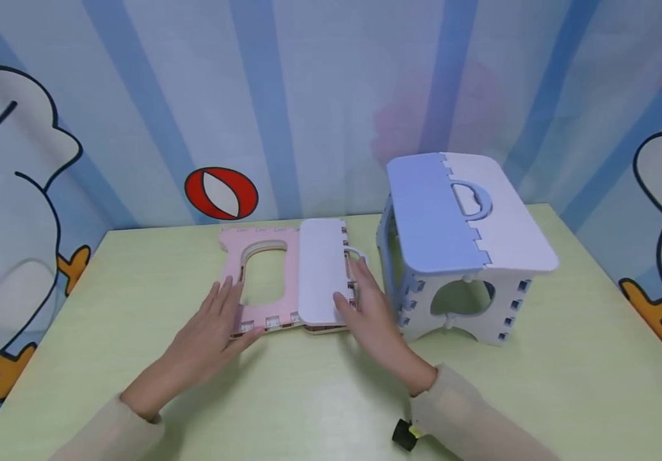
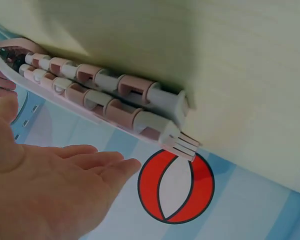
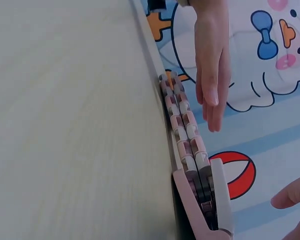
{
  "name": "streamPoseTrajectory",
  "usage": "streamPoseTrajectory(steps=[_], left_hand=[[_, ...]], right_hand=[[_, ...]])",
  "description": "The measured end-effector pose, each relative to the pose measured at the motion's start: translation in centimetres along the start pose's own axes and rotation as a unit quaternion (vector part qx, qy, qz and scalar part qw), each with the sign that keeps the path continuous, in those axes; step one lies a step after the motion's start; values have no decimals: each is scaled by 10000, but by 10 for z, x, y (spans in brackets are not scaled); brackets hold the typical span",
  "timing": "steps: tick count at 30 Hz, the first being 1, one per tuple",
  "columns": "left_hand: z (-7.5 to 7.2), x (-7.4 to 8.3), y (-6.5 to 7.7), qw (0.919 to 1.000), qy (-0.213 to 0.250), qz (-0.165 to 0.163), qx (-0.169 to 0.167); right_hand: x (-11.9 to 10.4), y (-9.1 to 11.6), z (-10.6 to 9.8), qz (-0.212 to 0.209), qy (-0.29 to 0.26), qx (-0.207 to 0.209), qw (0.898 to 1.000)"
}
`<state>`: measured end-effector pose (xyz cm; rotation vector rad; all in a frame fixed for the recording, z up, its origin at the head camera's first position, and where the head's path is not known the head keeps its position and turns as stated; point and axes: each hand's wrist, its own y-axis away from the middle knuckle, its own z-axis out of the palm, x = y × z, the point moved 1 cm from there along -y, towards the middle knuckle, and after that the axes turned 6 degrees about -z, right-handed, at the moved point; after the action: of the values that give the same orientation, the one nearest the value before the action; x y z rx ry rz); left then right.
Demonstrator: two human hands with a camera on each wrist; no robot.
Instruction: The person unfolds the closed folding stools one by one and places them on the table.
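A pink and white folding stool (image 1: 322, 272) lies folded flat on the table, its white top panel to the right and a pink leg panel with a large cutout to the left. Over the left edge of the pink panel, my left hand (image 1: 207, 326) has its fingers straight. My right hand (image 1: 371, 314) is at the stool's right end beside the small handle (image 1: 356, 251), thumb extended over the white panel. The left wrist view shows the stool's hinged edge (image 2: 100, 95) with the left palm (image 2: 55, 190) beside it. Right fingertips are partly hidden.
An unfolded blue and white stool (image 1: 440, 218) stands upright close to the right hand. Both stools are on a pale green table (image 1: 308, 397). A printed cloth backdrop (image 1: 337, 109) with stripes and cartoon figures rises behind. A small black object (image 1: 404, 435) hangs by the right sleeve.
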<state>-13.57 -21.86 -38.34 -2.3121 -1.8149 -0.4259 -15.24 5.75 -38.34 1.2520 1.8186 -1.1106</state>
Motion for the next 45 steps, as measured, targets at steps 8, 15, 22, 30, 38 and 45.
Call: streamPoseTrajectory(steps=[8, 15, 22, 30, 38, 45], left_hand=[[5, -7, 3, 9996, 27, 108, -250], [7, -8, 4, 9991, 35, 163, -396], [7, -9, 6, 9986, -35, 83, -517], [9, -10, 12, 9981, -378, 45, -477], [11, -13, 17, 9987, -351, 102, -363], [12, -16, 19, 9983, -442, 270, -271]], right_hand=[[8, -22, 13, 349, 134, 846, 9957], [14, -36, 15, 718, 139, 1307, 9887], [25, -42, 19, 1273, -116, 1477, 9807], [36, -45, 25, 1801, -1391, 1920, 9546], [33, -46, 27, 2178, -2194, 2207, 9251], [32, -43, 26, 2315, -2501, 2204, 9139]])
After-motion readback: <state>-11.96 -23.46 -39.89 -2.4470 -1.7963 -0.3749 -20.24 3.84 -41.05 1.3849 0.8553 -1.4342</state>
